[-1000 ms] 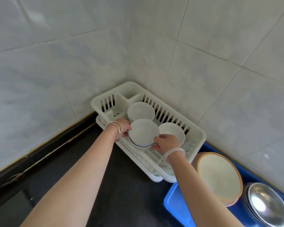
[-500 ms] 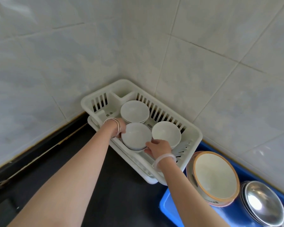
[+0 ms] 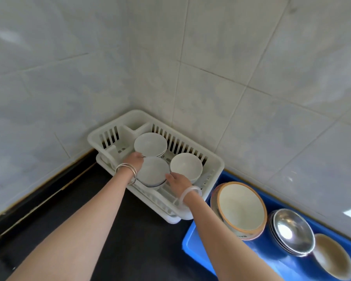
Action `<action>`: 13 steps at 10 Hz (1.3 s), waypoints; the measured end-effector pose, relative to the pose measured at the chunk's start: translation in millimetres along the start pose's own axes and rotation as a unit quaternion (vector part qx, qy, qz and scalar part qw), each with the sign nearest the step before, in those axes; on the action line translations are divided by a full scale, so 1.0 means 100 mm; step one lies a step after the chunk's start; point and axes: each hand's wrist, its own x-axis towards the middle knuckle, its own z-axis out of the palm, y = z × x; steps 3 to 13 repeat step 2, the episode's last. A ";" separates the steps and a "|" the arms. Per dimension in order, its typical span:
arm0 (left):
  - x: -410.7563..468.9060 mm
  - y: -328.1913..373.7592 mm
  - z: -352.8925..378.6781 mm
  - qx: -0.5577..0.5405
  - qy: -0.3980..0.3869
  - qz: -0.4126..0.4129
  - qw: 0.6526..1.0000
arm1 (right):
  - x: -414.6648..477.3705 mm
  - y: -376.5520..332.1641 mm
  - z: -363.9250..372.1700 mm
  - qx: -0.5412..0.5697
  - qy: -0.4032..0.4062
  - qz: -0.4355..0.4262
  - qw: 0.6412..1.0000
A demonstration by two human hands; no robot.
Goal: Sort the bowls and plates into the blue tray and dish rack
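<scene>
- The white slatted plastic dish rack (image 3: 215,165) sat in the back corner of the dark worktop (image 3: 130,230), against the grey tiled walls.
- Three small white ceramic bowls stood in it: the rear bowl (image 3: 150,144) near the rack's back-left partition, the right bowl (image 3: 185,165) by its slatted back wall, and the front bowl (image 3: 153,172) against its near edge, with a thin blue line at its base.
- The left hand (image 3: 133,161), metal bangles at the wrist, cupped the front bowl's left side, fingers curled round the rim; the right hand (image 3: 177,180), a pale bangle at the wrist, pressed fingertips to its right side. Both appeared to be grasping this bowl, though the contact on the far side was hidden.
- The step in hand looked like seating the front bowl in the rack. To do it well, the person would lower it level until its base rested flat, keep it just clear of the two neighbouring rims to avoid chipping, and let go only when it sat steady.
- The blue plastic tray (image 3: 187,240) lay at the worktop's right, just beside the rack, holding a large cream bowl with an orange rim (image 3: 241,207), stacked steel bowls (image 3: 292,230) and a beige bowl (image 3: 330,256).
</scene>
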 end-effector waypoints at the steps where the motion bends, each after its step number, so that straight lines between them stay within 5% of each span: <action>1: -0.21 0.06 -0.01 0.008 0.069 0.023 0.997 | -0.34 -0.08 -0.29 0.117 0.051 -0.054 0.990; 2: -0.78 0.08 0.09 -0.084 0.111 0.066 0.988 | -0.95 -0.19 -0.78 0.280 0.106 -0.172 0.938; 13: -0.78 0.08 0.09 -0.084 0.111 0.066 0.988 | -0.95 -0.19 -0.78 0.280 0.106 -0.172 0.938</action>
